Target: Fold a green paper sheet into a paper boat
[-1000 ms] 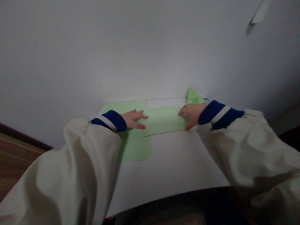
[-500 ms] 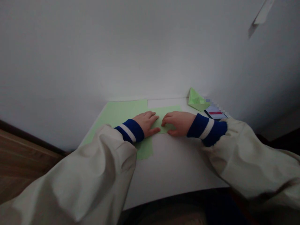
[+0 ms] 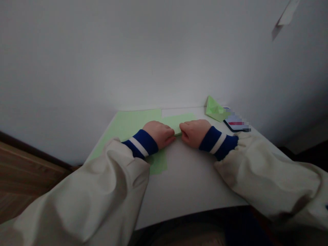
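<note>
A folded strip of light green paper (image 3: 179,121) lies on a white table (image 3: 189,177), partly over a flat green sheet (image 3: 128,124). My left hand (image 3: 160,134) is curled with its fingers pinching the near edge of the folded paper. My right hand (image 3: 194,131) is also curled, gripping the same edge just to the right, almost touching the left hand. Both arms wear cream sleeves with blue and white cuffs.
A small folded green paper shape (image 3: 215,109) stands at the back right beside a phone (image 3: 237,123). The table butts against a white wall (image 3: 153,51). Brown flooring (image 3: 23,171) shows at the left. A paper scrap (image 3: 288,13) hangs on the wall.
Both hands came together from the ends of the paper toward its middle. Their fingers went from flat on the paper to curled on its near edge.
</note>
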{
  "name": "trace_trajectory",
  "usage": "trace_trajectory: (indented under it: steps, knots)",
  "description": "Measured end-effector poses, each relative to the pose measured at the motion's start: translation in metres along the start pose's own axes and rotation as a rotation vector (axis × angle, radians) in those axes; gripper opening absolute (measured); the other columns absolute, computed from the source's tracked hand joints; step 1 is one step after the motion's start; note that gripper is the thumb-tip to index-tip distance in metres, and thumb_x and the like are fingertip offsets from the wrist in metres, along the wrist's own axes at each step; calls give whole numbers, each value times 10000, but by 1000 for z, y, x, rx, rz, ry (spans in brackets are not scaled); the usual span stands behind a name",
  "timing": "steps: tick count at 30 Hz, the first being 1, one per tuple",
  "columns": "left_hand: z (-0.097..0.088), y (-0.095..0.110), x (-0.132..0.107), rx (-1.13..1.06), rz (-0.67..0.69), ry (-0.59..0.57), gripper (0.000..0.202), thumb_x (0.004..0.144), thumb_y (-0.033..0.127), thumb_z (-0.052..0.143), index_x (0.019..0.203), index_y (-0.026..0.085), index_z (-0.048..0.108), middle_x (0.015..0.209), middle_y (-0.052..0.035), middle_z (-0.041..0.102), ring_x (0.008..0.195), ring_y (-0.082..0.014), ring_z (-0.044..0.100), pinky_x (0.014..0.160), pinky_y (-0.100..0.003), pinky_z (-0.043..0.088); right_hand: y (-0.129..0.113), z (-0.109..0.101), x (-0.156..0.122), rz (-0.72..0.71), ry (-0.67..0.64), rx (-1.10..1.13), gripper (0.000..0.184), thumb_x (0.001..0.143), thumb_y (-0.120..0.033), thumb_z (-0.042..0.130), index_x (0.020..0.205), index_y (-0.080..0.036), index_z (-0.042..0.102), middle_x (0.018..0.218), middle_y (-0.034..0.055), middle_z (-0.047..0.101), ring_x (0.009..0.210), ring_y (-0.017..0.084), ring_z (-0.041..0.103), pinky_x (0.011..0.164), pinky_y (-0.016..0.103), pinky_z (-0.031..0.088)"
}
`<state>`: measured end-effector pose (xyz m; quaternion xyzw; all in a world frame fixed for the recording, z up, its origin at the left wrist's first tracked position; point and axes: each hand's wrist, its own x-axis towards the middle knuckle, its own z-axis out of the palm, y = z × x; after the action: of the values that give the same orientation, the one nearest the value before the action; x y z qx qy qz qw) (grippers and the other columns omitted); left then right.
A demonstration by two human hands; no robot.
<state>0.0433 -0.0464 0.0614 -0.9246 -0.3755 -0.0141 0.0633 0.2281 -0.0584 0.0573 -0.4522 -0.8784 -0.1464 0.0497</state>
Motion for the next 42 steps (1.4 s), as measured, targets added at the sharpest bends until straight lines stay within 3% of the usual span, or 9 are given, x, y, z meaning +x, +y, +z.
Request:
trace_trajectory:
  steps: [3, 9, 15, 18, 25, 33, 42]
  knots:
    - [0, 0, 0, 196, 1, 119, 360, 898, 364, 345, 811, 202, 655, 799, -57, 695, 755, -204, 630, 688, -341, 428, 2, 2, 1, 95, 71, 3, 216, 818, -278, 388, 855, -185, 580, 820, 59, 672, 671, 174, 577, 531, 283, 256]
    - [4, -2, 0, 234, -39, 385, 272, 887, 310, 415, 829, 210, 661, 702, -29, 691, 645, -174, 626, 630, -307, 424, -2, 5, 2, 127, 267, 151, 148, 799, -274, 436, 809, -204, 567, 774, 14, 648, 670, 144, 554, 558, 273, 273]
    - [6, -4, -1, 194, 92, 567, 238, 881, 321, 445, 833, 224, 658, 755, 2, 697, 653, -150, 616, 635, -290, 428, 2, 10, 6, -15, 380, 261, 128, 786, -235, 458, 802, -190, 577, 796, 39, 628, 801, 162, 532, 673, 265, 351]
    - [7, -5, -1, 199, 119, 598, 220, 872, 311, 463, 828, 222, 660, 769, 4, 697, 650, -145, 607, 609, -281, 418, 5, 11, 8, -82, 390, 268, 113, 771, -210, 462, 773, -182, 572, 797, 56, 623, 837, 175, 514, 716, 273, 368]
    - [8, -9, 0, 198, 156, 647, 241, 879, 314, 467, 763, 218, 655, 754, 10, 691, 694, -142, 588, 708, -305, 416, 4, 13, 6, -47, 396, 306, 84, 728, -174, 483, 758, -198, 558, 770, 34, 615, 810, 171, 511, 712, 269, 376]
    - [13, -15, -1, 190, 26, 772, 194, 848, 357, 537, 737, 251, 656, 755, 20, 706, 826, -210, 565, 884, -472, 318, 6, 10, 5, 122, 338, 268, 83, 726, -208, 492, 772, -208, 561, 774, 38, 602, 792, 171, 529, 629, 263, 349]
    - [10, -12, -7, 270, -49, 731, 163, 839, 326, 538, 748, 254, 653, 784, 21, 698, 890, -228, 545, 949, -526, 259, 8, 11, 5, 194, 308, 207, 103, 741, -246, 483, 783, -216, 572, 778, 41, 607, 774, 172, 541, 594, 262, 326]
